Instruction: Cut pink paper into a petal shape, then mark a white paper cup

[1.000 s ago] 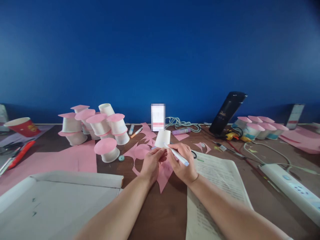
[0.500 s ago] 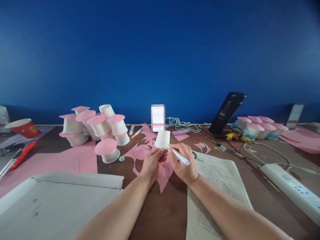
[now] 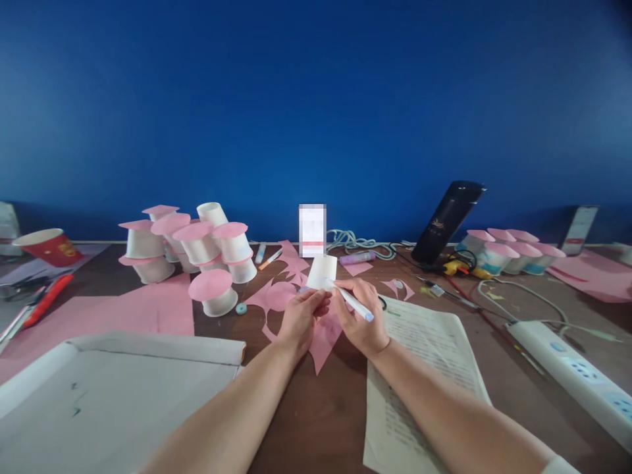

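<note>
Pen (image 3: 356, 304), tip indistinct, screen (image 3: 313, 227) (pixelated)

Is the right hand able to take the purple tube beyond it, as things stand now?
Probably yes: the purple tube lies just beyond the right hand, and nothing visible stands between them. But this hand holds a white pen, which may hinder grasping.

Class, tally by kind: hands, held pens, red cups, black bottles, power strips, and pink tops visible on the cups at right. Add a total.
Hands: 2 (left hand, right hand)
Held pen: 1
Red cup: 1
Black bottle: 1
Power strip: 1
Pink tops, right: 6
Total: 12
</note>
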A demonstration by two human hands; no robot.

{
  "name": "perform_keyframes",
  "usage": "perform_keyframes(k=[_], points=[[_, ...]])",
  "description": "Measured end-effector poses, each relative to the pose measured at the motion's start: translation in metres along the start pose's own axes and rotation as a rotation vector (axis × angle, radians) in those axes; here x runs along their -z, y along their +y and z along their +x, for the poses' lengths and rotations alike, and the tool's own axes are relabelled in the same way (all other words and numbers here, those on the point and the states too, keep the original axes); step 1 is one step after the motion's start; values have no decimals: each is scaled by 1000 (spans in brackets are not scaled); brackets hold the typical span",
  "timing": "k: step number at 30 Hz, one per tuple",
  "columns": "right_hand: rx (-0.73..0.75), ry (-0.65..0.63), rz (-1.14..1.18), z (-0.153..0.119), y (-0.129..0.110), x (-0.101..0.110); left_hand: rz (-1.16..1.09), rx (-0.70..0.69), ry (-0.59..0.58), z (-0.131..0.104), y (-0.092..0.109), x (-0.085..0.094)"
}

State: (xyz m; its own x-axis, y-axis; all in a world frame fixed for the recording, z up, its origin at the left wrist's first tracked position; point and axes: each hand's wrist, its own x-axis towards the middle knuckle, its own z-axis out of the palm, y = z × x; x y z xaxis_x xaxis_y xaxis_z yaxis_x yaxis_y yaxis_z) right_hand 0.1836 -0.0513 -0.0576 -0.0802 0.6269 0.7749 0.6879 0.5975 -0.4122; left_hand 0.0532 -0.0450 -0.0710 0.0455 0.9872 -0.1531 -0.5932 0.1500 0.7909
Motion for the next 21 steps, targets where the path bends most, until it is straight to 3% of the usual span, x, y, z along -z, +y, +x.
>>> perform_keyframes(k=[21], points=[[-61, 53, 46, 0, -4, 3, -133, 56, 56, -2, 5, -2]])
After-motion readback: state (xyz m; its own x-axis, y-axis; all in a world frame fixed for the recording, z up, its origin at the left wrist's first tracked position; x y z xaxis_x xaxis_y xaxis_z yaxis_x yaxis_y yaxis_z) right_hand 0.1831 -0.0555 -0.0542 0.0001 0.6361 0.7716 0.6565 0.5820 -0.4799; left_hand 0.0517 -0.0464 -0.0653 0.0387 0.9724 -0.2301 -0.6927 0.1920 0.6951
